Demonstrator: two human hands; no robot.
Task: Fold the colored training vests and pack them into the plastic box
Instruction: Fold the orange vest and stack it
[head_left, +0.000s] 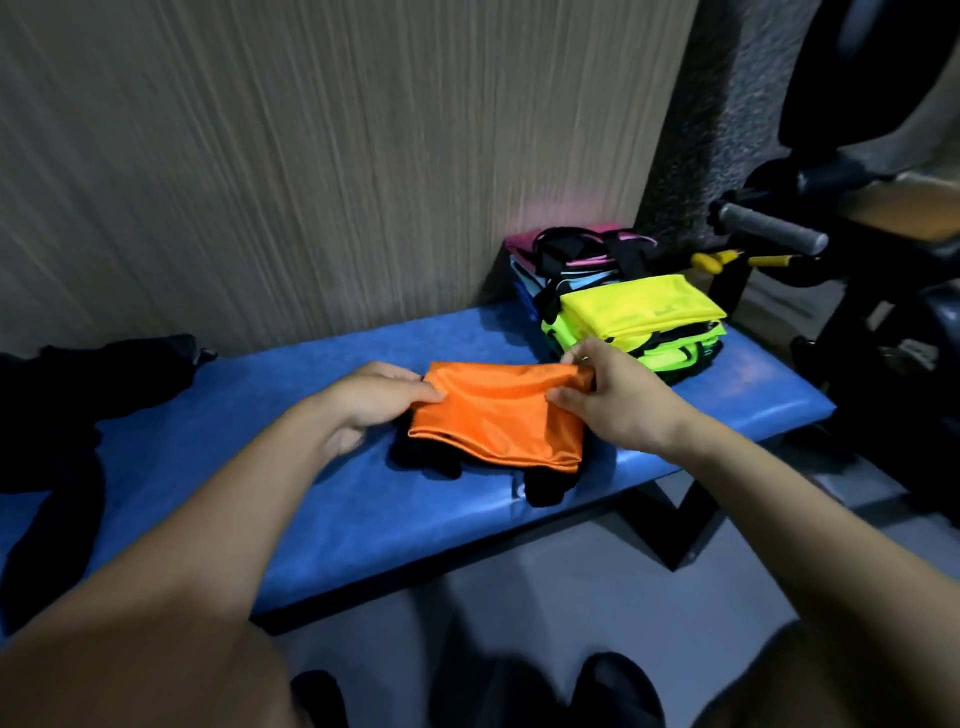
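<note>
Hands pinch the orange vest (498, 415) mid-bench (311, 493): left hand (371, 402) one side, right hand (613, 400) the other. Folded vests (644, 312) wait at the far right corner. No box shows, so packing seems left.

One orange vest (498, 415); one stack of folded vests (623, 306); two hands; one blue worktop (291, 499).

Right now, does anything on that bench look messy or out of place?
Mostly tidy. The far pile has black straps spilling loose over its pink top, unlike the neat yellow stack. Both hands grip the orange vest.
</note>
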